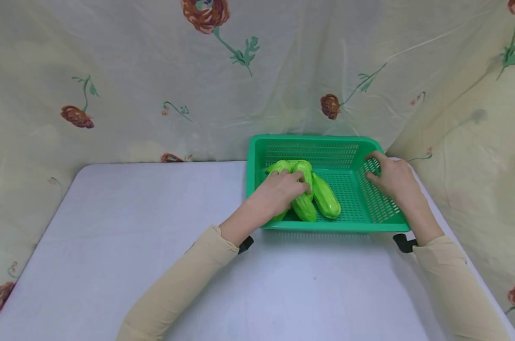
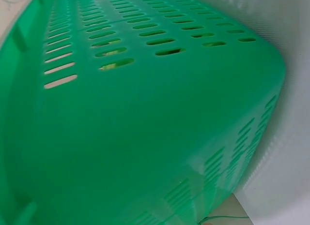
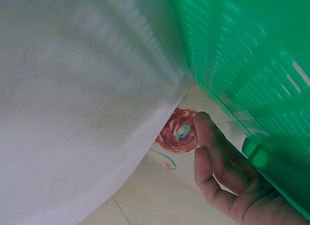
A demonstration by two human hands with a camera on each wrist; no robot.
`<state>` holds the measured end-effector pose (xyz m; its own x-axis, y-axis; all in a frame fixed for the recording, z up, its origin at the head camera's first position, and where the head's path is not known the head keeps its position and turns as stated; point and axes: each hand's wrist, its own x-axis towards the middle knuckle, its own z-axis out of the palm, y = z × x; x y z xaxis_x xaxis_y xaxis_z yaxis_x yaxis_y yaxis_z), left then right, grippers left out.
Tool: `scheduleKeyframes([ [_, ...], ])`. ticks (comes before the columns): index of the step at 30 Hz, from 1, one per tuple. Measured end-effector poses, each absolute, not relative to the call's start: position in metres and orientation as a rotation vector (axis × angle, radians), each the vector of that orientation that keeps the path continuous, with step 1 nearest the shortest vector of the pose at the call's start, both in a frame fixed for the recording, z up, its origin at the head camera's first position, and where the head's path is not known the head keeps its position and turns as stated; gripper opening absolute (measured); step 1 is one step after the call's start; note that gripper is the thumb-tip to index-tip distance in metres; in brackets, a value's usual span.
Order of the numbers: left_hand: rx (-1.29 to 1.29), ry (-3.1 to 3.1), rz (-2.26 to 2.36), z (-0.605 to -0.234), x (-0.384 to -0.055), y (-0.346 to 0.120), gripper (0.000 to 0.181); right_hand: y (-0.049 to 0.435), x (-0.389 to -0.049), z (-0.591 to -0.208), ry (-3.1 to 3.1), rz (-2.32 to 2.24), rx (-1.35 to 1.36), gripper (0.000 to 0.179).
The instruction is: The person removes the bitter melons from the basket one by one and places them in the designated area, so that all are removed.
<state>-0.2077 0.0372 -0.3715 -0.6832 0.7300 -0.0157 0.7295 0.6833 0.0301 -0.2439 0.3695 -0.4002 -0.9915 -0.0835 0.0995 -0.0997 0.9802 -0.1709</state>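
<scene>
A green plastic basket (image 1: 317, 227) with slotted walls holds several glossy light-green gourds (image 1: 327, 196) heaped on its left side. My left hand (image 1: 279, 189) reaches over the front left rim, its bent fingers gripping a gourd (image 1: 302, 166) in the heap; the palm covers part of it. At the right rim my right hand (image 1: 394, 177) holds the basket, thumb and index finger on the inner side. Several fingers of that hand (image 3: 232, 176) curve outside the wall in the right wrist view. Only the basket's outer wall (image 2: 121, 138) fills the left wrist view; the left hand is hidden there.
A white-covered table (image 1: 134, 237) lies under the basket. Floral sheeting (image 1: 283, 94) hangs close behind the basket and along the right side. The table's right edge runs just past the basket.
</scene>
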Motion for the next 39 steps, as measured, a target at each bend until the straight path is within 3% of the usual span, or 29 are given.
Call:
scheduleKeyframes([
  [18,1.260,2.770,0.087,-0.365,-0.213,0.032,0.046,0.371,-0.243,-0.399,-3.054,0.271,0.136,0.045],
  [39,1.125,2.524,0.840,-0.359,-0.223,-0.002,0.056,0.370,-0.242,-0.401,-3.058,0.259,0.157,0.046],
])
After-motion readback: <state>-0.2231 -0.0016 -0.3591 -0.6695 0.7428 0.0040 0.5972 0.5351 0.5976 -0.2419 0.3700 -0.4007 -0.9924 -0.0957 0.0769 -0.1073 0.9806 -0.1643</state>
